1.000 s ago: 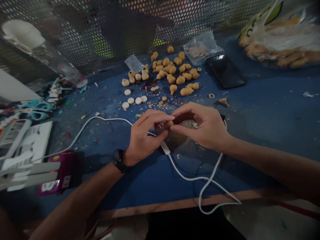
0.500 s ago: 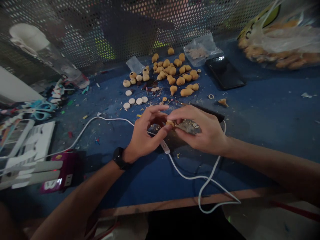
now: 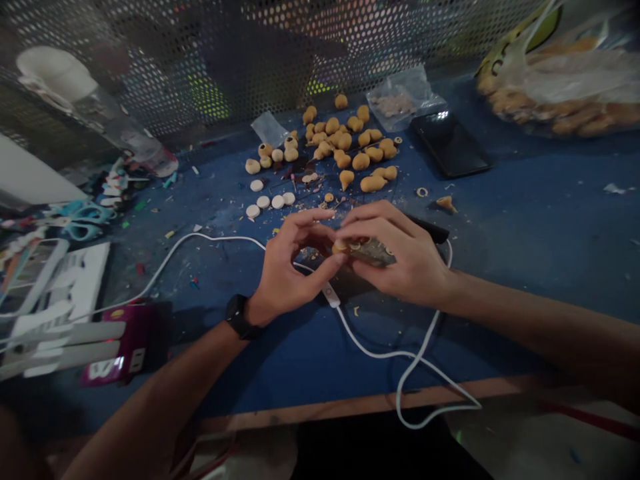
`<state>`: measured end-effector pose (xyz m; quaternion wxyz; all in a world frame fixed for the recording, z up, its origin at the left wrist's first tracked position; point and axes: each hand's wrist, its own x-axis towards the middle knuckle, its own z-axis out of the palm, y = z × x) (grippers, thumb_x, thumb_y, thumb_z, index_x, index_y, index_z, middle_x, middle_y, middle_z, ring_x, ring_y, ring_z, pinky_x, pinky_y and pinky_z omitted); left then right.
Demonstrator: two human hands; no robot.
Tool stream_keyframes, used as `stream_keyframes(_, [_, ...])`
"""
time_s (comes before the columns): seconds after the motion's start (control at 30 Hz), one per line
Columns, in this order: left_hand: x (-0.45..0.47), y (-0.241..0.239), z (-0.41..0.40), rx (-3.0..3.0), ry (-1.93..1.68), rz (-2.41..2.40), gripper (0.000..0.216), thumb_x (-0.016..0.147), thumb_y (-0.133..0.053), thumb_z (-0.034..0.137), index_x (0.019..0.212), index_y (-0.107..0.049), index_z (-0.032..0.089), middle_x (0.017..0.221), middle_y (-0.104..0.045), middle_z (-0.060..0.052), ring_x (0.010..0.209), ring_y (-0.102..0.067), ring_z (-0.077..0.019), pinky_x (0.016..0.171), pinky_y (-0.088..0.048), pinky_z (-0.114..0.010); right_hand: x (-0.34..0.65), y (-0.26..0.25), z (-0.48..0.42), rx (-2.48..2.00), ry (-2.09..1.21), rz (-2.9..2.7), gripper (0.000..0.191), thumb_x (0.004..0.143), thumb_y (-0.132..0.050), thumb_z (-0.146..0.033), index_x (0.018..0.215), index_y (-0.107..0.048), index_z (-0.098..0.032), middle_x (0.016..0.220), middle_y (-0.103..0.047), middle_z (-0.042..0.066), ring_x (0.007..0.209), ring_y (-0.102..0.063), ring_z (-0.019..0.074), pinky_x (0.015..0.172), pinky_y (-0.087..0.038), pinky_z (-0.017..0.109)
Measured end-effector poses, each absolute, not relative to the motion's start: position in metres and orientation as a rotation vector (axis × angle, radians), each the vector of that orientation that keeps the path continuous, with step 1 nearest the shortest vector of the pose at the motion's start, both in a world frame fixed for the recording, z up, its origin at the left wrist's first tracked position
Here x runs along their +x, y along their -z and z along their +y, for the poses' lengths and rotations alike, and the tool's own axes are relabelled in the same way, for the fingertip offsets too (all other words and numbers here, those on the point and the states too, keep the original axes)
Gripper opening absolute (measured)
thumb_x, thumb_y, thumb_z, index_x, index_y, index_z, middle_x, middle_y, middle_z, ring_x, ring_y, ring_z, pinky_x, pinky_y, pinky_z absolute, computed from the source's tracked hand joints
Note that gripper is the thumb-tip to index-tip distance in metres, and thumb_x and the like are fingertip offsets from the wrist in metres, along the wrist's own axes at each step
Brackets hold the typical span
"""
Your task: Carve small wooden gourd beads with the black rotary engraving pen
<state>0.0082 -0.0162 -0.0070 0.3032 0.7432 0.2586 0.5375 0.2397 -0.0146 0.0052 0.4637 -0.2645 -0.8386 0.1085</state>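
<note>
My left hand (image 3: 295, 263), with a black watch on its wrist, pinches a small tan gourd (image 3: 339, 247) between thumb and fingers above the middle of the table. A pale patch shows on top of the gourd. From the other side my right hand (image 3: 410, 257) closes its thumb and fingertips on the gourd, its knuckles arched. Partly hidden behind the right hand lies a black cylindrical tool (image 3: 433, 230) joined to a white cable (image 3: 370, 353). An inline switch (image 3: 330, 294) on the cable sits just under the left thumb.
Behind the hands lie several whole gourds (image 3: 343, 140), several cut gourds (image 3: 253, 167) and white discs (image 3: 263, 202). A phone (image 3: 451, 143) and clear bags (image 3: 565, 100) are at the right. Scissors (image 3: 80, 217), a purple box (image 3: 120, 343) and a bottle (image 3: 120, 123) stand left.
The right index finger has lifted and the right fingers have shifted slightly on the gourd. The pale top of the gourd shows more plainly. The left hand has barely moved.
</note>
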Motion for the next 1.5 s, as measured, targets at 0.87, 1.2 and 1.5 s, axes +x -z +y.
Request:
stream_keyframes(0.87, [0.005, -0.005, -0.015, 2.082, -1.43, 0.843, 0.009, 0.106, -0.091, 0.031, 0.107, -0.087, 0.023, 0.095, -0.089, -0.003, 0.08, -0.08, -0.0155, 0.075, -0.067, -0.026, 0.242, -0.002, -0.011, -0.579, -0.202, -2.081, 0.038, 0.109, -0.074, -0.007, 0.138, -0.08, -0.032, 0.118, -0.08, 0.005, 0.105, -0.081, 0.0214, 0.092, -0.072, 0.037])
stream_keyframes(1.2, [0.006, -0.006, -0.016, 1.991, -1.428, 0.929, 0.013, 0.105, -0.09, 0.035, 0.1, -0.089, 0.024, 0.089, -0.089, -0.004, 0.077, -0.08, -0.016, 0.069, -0.065, -0.026, 0.24, -0.002, -0.012, -0.608, -0.238, -2.08, 0.043, 0.11, -0.075, -0.011, 0.148, -0.076, -0.031, 0.124, -0.086, 0.006, 0.112, -0.086, 0.0224, 0.098, -0.075, 0.038])
stream_keyframes(1.5, [0.005, -0.005, -0.014, 1.922, -1.415, 0.873, 0.014, 0.105, -0.091, 0.038, 0.106, -0.092, 0.024, 0.097, -0.092, -0.006, 0.082, -0.085, -0.0174, 0.072, -0.07, -0.026, 0.238, -0.005, -0.015, -0.646, -0.29, -2.009, 0.032, 0.11, -0.079, -0.014, 0.136, -0.081, -0.033, 0.115, -0.09, 0.001, 0.105, -0.089, 0.0219, 0.097, -0.075, 0.037])
